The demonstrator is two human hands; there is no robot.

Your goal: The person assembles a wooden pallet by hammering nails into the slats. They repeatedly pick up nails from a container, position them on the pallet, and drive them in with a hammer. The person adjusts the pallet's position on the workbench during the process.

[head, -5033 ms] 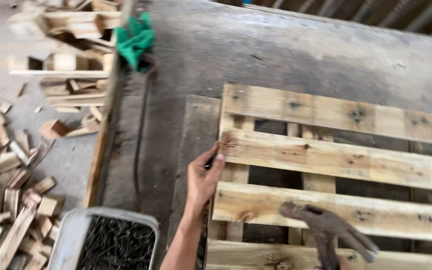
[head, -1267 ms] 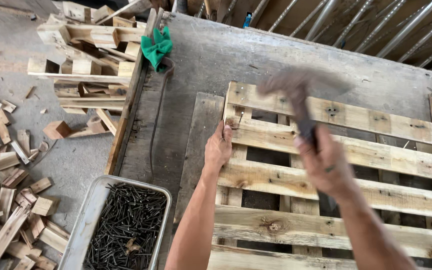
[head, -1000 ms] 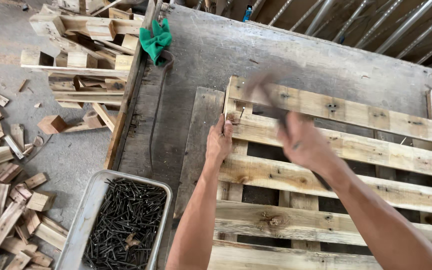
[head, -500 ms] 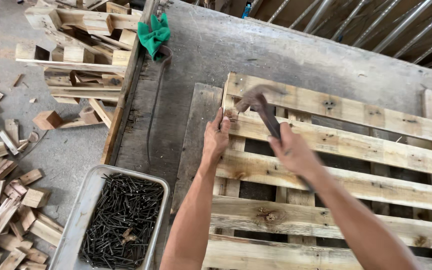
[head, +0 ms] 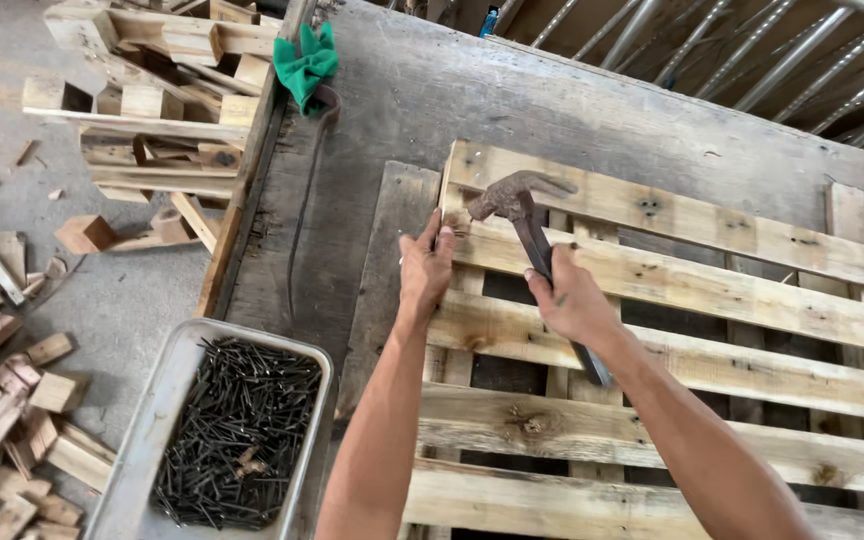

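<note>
Near me a nail tray (head: 142,450) sits left; my right hand (head: 572,300), clamped on the hammer (head: 537,250), handle running near-to-far, holds its head just right of my left hand (head: 425,268), fingers pinched at the pallet (head: 672,330) slat's left end.

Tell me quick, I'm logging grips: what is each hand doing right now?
Left hand: fingers pinched at the end of a pallet slat under the hammer head; any nail is too small to see.
Right hand: closed around the hammer handle.

Rusty claw hammer (head: 518,205) rests head-down on pale slatted pallet (head: 672,270).
</note>
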